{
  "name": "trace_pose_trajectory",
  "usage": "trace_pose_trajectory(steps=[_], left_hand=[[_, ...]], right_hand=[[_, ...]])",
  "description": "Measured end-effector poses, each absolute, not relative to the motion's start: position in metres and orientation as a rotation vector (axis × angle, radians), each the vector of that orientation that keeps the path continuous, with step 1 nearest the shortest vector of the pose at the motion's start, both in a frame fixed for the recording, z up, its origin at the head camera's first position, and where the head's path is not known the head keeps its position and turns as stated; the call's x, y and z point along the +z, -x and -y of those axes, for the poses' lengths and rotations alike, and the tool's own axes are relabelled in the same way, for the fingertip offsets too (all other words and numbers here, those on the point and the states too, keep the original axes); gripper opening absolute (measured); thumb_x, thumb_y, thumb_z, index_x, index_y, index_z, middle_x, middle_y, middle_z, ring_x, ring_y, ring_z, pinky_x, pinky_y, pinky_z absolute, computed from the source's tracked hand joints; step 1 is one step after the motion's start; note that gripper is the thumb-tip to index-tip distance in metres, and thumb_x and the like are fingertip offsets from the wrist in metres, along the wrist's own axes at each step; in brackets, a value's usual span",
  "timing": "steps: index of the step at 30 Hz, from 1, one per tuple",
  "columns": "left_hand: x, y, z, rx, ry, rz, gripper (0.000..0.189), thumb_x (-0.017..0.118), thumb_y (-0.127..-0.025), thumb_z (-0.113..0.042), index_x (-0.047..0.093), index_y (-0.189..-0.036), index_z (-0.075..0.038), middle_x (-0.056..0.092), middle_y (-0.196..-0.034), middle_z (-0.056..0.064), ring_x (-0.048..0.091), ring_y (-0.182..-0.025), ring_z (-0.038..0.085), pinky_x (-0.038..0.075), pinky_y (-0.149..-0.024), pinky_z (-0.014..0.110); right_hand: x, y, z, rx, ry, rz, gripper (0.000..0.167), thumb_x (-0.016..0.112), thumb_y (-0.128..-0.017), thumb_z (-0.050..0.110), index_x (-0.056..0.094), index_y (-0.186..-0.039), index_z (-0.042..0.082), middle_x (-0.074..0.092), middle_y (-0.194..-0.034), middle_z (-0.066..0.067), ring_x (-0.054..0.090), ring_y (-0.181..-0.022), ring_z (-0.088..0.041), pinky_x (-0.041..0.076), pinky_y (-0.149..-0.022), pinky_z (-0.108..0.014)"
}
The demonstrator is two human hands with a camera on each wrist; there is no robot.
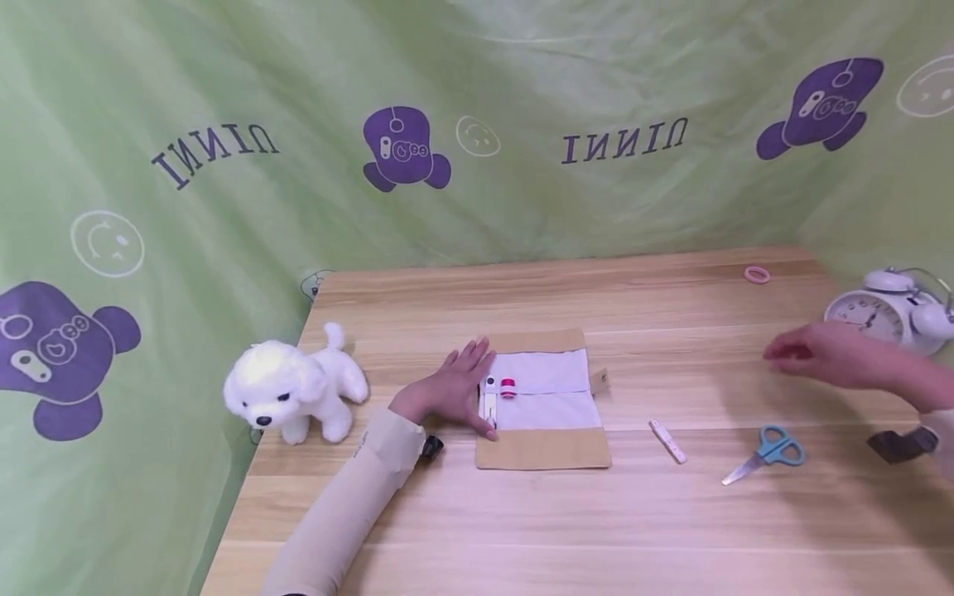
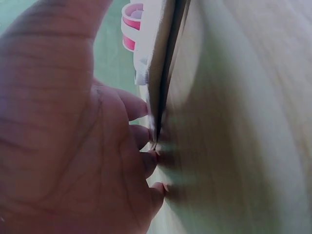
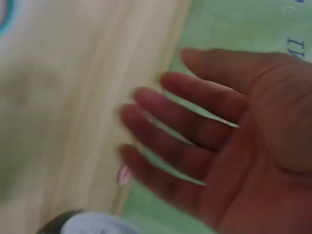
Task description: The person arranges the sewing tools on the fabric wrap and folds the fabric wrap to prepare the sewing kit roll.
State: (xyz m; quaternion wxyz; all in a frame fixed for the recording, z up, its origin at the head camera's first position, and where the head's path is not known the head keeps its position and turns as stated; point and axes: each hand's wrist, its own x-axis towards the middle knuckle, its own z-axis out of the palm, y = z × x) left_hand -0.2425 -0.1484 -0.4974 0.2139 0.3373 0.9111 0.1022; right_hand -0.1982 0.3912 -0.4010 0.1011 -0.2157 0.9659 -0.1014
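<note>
A tan fabric case (image 1: 544, 448) with a white lining lies unfolded on the table. My left hand (image 1: 456, 389) rests at its left edge, fingers spread and thumb near the lower flap. In the left wrist view, the fingertips (image 2: 148, 163) are right at the case's edge, by the tabletop. Beside that hand, on the lining, are a slim white tool (image 1: 490, 404) with a dark dot and a small red-and-white roll (image 1: 508, 388). My right hand (image 1: 831, 354) is raised over the right side, holding nothing, its fingers loosely extended in the right wrist view.
Right of the case lie a small whitish strip (image 1: 667, 441) and blue-handled scissors (image 1: 771, 454). A white twin-bell alarm clock (image 1: 868, 316) stands near my right hand, and a pink ring (image 1: 756, 275) lies farther back. A white plush dog (image 1: 298, 385) stands left; green curtain (image 1: 507, 215) borders the table.
</note>
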Motion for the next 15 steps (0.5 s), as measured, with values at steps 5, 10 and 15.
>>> trace_pose_trajectory(steps=[5,10,15], left_hand=[[-0.498,0.242,0.148,0.293,-0.923,-2.519,0.14,0.077,-0.067,-0.074,0.002,-0.161,-0.004,-0.013,-0.17,0.013,-0.012,-0.158,0.031,0.0,-0.129,0.052],[-0.498,0.243,0.147,0.303,-0.907,-2.517,0.14,0.078,-0.066,-0.074,0.001,-0.161,-0.005,-0.014,-0.17,0.012,-0.014,-0.157,0.031,-0.001,-0.129,0.052],[-0.5,0.244,0.148,0.292,-0.888,-2.508,0.142,0.078,-0.065,-0.075,-0.001,-0.161,-0.006,-0.017,-0.169,0.01,-0.017,-0.157,0.029,-0.003,-0.129,0.05]], right_hand=[[-0.42,0.17,-0.406,-0.344,0.455,-2.592,0.03,0.07,-0.092,0.019,0.065,-0.109,-0.006,0.07,-0.08,0.004,0.059,-0.066,0.0,0.05,-0.059,-0.023],[-0.438,0.148,-0.399,-0.419,0.149,-2.532,0.031,0.062,-0.099,0.03,0.063,-0.103,0.0,0.054,-0.063,0.003,0.047,-0.054,-0.007,0.038,-0.05,-0.02],[-0.456,0.137,-0.393,-0.432,0.091,-2.647,0.029,0.061,-0.098,0.036,0.063,-0.091,0.008,0.055,-0.064,0.004,0.046,-0.056,-0.007,0.037,-0.051,-0.021]])
